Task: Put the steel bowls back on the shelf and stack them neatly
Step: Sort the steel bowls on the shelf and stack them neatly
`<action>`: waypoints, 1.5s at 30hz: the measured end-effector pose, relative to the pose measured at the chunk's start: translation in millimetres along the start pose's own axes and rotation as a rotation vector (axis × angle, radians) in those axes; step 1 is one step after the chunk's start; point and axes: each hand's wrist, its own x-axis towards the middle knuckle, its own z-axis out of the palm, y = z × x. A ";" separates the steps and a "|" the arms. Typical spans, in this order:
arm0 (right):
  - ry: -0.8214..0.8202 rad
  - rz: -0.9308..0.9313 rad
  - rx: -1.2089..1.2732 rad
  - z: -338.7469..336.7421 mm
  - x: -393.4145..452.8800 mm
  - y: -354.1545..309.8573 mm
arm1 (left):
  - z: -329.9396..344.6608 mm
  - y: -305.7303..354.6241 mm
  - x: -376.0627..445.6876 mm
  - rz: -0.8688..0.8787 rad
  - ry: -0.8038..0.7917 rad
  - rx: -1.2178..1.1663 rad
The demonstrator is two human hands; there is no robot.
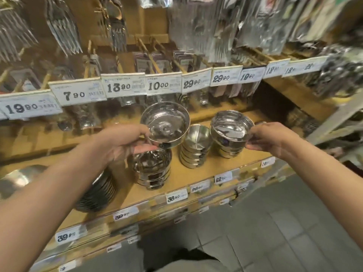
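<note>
My left hand [125, 143] pinches the near rim of a shiny steel bowl [166, 124], holding it tilted just above a stack of similar bowls [151, 167] on the wooden shelf [196, 173]. My right hand [269, 137] grips the right rim of a second steel bowl [230, 127], which hangs over a short stack [228, 152] at the right. Between the two stands a middle stack of smaller bowls [194, 148], leaning slightly.
A pile of larger steel bowls [98, 191] lies at the shelf's left end. Price tags [176, 197] line the shelf front. Hanging packaged cutlery and a row of price cards [125, 87] crowd the space above. Grey floor tiles [275, 222] lie below.
</note>
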 end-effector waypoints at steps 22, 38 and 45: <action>-0.170 -0.171 -0.131 -163.6 152.9 15.5 | 247.1 -1.2 45.8 0.047 0.139 -0.115; -0.501 -0.159 -0.327 -73.7 216.6 -10.3 | 231.8 21.9 70.2 -0.010 0.266 -0.073; -0.554 -0.170 -0.358 -63.6 244.6 0.2 | 256.7 13.6 87.0 -0.039 0.279 -0.102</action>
